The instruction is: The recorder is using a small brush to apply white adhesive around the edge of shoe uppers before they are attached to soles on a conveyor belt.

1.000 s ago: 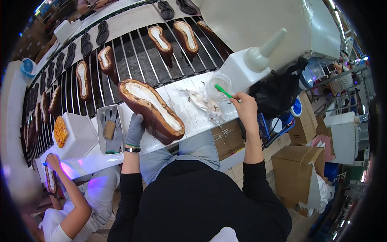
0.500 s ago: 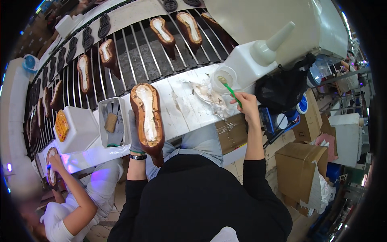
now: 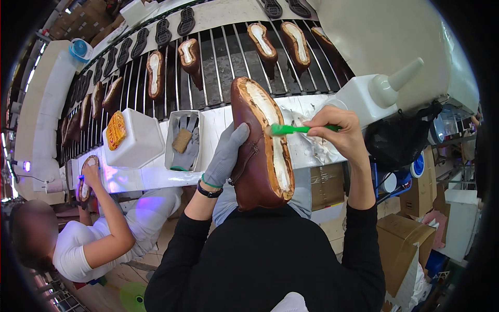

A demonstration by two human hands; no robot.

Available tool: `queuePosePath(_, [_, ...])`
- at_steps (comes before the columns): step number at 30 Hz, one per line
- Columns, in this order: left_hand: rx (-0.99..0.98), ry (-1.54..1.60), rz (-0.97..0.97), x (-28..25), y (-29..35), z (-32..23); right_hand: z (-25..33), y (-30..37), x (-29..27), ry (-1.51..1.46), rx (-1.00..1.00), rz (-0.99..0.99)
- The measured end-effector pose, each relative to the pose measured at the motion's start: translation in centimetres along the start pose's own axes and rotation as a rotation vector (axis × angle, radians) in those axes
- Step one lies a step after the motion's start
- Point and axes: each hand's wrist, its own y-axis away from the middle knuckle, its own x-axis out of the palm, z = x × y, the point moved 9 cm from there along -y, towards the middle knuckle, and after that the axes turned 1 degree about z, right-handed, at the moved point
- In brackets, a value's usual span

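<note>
A brown leather boot upper (image 3: 248, 182) is held sole side up and tilted in front of me, its side zip showing. Its pale underside has a white middle strip and a tan border. My left hand (image 3: 227, 153), in a grey glove, grips its left side. The bare fingers of my right hand (image 3: 340, 130) pinch a green-handled brush (image 3: 291, 129), whose bristles touch the underside near its middle. Behind my right hand, crumpled white plastic (image 3: 318, 151) lies on the white table (image 3: 213, 122).
Several brown uppers (image 3: 155, 75) rest along the barred rack (image 3: 221, 67), with black soles (image 3: 162, 33) beyond it. A white box (image 3: 169, 164) holds a grey glove and sponge. A white nozzle bottle (image 3: 364, 93) stands right. At left, a co-worker's hand (image 3: 91, 171) works on another shoe.
The brush has left the clear cup and moved left onto the upper's underside. My left hand has lifted and tilted the upper. The whole view has shifted, so the table and rack appear farther right.
</note>
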Motion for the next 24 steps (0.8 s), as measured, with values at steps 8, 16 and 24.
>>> queuePosePath(8, [0.094, -0.189, 0.066, 1.8, 0.8, -2.1, 1.5, -2.0, 0.9, 0.151, -0.030, -0.017])
queuePosePath(16, [0.129, -0.450, 0.059, 2.4, 1.2, -2.8, 1.5, -4.9, 0.0, 0.165, -0.001, -0.146])
queuePosePath(24, [0.102, -0.499, 0.065, 2.1, 1.3, -2.5, 1.3, -7.0, -0.3, 0.116, -0.011, 0.007])
